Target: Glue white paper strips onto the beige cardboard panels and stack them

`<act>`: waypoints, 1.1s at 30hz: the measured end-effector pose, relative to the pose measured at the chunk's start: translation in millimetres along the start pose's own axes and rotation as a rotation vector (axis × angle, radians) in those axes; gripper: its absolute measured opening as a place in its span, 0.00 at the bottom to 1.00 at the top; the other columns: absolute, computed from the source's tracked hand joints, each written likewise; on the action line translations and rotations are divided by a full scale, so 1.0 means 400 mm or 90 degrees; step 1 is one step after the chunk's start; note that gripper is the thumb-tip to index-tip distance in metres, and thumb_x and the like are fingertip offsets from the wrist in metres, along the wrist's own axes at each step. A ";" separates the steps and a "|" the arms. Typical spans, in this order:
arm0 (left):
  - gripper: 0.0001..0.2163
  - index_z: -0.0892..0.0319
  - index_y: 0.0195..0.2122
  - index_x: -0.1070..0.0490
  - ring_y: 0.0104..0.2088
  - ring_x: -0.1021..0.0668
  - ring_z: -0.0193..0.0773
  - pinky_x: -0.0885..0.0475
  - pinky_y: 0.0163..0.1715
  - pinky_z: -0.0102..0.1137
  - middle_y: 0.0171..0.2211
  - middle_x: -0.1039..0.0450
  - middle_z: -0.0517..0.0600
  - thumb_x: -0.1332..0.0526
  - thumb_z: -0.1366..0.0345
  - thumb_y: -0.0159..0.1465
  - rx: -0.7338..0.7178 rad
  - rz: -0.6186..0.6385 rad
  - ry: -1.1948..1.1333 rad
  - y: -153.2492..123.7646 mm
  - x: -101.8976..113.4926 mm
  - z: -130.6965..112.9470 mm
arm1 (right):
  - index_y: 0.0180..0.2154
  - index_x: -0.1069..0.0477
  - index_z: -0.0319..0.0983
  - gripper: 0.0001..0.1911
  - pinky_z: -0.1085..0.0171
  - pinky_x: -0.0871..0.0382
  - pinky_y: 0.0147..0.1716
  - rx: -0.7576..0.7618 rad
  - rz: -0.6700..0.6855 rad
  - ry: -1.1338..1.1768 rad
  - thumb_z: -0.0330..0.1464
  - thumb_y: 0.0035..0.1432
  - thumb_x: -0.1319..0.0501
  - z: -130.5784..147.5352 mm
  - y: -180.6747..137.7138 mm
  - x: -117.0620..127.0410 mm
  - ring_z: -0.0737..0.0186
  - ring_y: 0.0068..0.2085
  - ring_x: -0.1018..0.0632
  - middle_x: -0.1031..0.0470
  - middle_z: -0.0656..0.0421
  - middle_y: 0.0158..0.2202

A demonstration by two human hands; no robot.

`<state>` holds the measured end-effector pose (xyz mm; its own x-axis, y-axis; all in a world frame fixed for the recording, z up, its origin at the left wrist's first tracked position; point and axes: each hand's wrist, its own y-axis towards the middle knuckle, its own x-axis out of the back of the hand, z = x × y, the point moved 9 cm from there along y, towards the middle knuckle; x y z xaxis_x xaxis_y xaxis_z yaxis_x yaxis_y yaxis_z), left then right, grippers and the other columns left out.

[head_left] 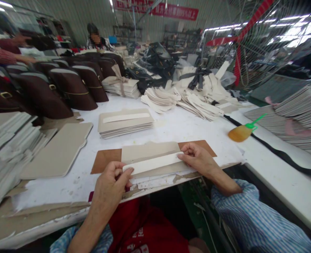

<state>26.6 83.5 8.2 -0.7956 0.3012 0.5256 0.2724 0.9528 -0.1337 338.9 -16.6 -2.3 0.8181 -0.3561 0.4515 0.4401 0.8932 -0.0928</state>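
A long white strip (154, 163) lies across a beige cardboard panel (150, 151) at the table's near edge. My left hand (112, 182) pinches the strip's left end between thumb and fingers. My right hand (197, 158) pinches its right end, fingers closed on it. Under the beige panel sits a brown board (105, 158) that sticks out on both sides. Torn paper scraps lie beneath the strip near the table edge.
A stack of beige panels with a white strip on top (125, 123) sits further back. Rounded beige boards (57, 151) and grey stacks (7, 147) lie left. A glue brush with a green handle (242, 131) lies right. Brown bags (71, 86), cut-piece piles (187, 98) and other people stand behind.
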 end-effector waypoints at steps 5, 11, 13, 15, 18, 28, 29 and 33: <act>0.21 0.54 0.42 0.26 0.24 0.19 0.41 0.26 0.28 0.34 0.27 0.19 0.45 0.40 0.43 0.59 -0.032 -0.039 0.018 0.026 0.018 -0.004 | 0.34 0.28 0.42 0.15 0.63 0.39 0.26 0.026 -0.041 -0.115 0.46 0.52 0.34 0.009 0.032 -0.004 0.61 0.26 0.29 0.28 0.63 0.24; 0.18 0.53 0.41 0.21 0.32 0.18 0.44 0.25 0.38 0.37 0.31 0.18 0.47 0.40 0.47 0.59 -0.104 -0.121 0.107 0.038 0.036 -0.013 | 0.32 0.26 0.43 0.12 0.61 0.38 0.29 0.013 -0.071 -0.183 0.44 0.53 0.35 0.018 0.027 0.000 0.60 0.27 0.27 0.26 0.62 0.24; 0.18 0.53 0.42 0.21 0.33 0.18 0.44 0.25 0.40 0.37 0.33 0.17 0.48 0.40 0.47 0.60 -0.119 -0.136 0.114 0.039 0.038 -0.014 | 0.32 0.26 0.43 0.10 0.61 0.38 0.29 0.008 -0.075 -0.200 0.42 0.53 0.34 0.022 0.026 0.000 0.60 0.27 0.27 0.26 0.63 0.24; 0.19 0.54 0.43 0.20 0.34 0.18 0.44 0.24 0.41 0.37 0.33 0.18 0.48 0.41 0.48 0.61 -0.130 -0.142 0.122 0.040 0.038 -0.015 | 0.32 0.26 0.43 0.10 0.61 0.37 0.30 0.003 -0.080 -0.212 0.42 0.53 0.34 0.027 0.025 0.000 0.60 0.27 0.27 0.26 0.63 0.24; 0.19 0.55 0.43 0.20 0.35 0.18 0.45 0.24 0.42 0.38 0.34 0.18 0.49 0.41 0.48 0.62 -0.150 -0.145 0.134 0.039 0.038 -0.020 | 0.33 0.26 0.42 0.09 0.61 0.37 0.30 -0.011 -0.087 -0.223 0.41 0.54 0.34 0.032 0.022 0.000 0.61 0.26 0.27 0.26 0.63 0.24; 0.18 0.54 0.47 0.21 0.42 0.18 0.47 0.25 0.48 0.39 0.41 0.18 0.51 0.44 0.52 0.68 -0.199 -0.143 0.180 0.027 0.034 -0.040 | 0.32 0.26 0.43 0.09 0.61 0.36 0.29 -0.002 -0.100 -0.241 0.41 0.55 0.34 0.040 0.016 0.001 0.60 0.26 0.26 0.24 0.62 0.24; 0.18 0.54 0.47 0.21 0.42 0.18 0.47 0.25 0.48 0.39 0.41 0.18 0.51 0.45 0.52 0.68 -0.204 -0.146 0.183 0.027 0.034 -0.040 | 0.32 0.26 0.43 0.09 0.61 0.36 0.30 -0.003 -0.101 -0.241 0.41 0.55 0.34 0.040 0.016 0.001 0.60 0.26 0.26 0.24 0.62 0.25; 0.17 0.54 0.47 0.21 0.43 0.18 0.47 0.25 0.48 0.39 0.42 0.18 0.51 0.45 0.53 0.69 -0.214 -0.148 0.194 0.024 0.032 -0.041 | 0.33 0.26 0.42 0.08 0.61 0.37 0.30 -0.013 -0.103 -0.241 0.40 0.56 0.34 0.035 0.015 0.000 0.60 0.27 0.26 0.24 0.62 0.25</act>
<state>27.8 96.1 27.5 -0.6753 0.0105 0.7375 0.3061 0.9137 0.2672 336.2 -7.5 9.5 0.5457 -0.3620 0.7558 0.5625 0.8267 -0.0101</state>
